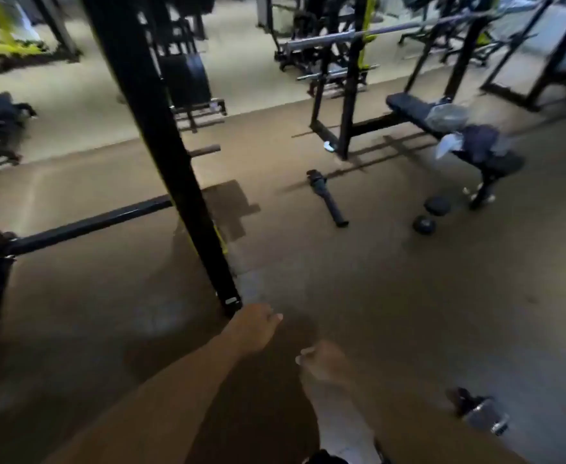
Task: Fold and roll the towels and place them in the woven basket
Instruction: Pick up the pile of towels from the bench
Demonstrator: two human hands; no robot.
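The view is blurred and looks down at a brown gym floor. My left hand [258,326] reaches forward over the floor, fingers loosely curled, holding nothing. My right hand [325,360] hangs just right of it, also loosely curled with nothing in it. On the black bench [408,107] at the right lie a bundle in clear plastic [447,117] and a dark cloth pile [479,142]; whether these are towels I cannot tell. No woven basket is in view.
A black rack upright [161,145] stands just ahead of my left hand, with a crossbar [91,224] running left. On the floor lie a black bar attachment [328,199], two dark dumbbells [425,224] and a chrome dumbbell [482,416]. A barbell [358,36] rests on a far rack.
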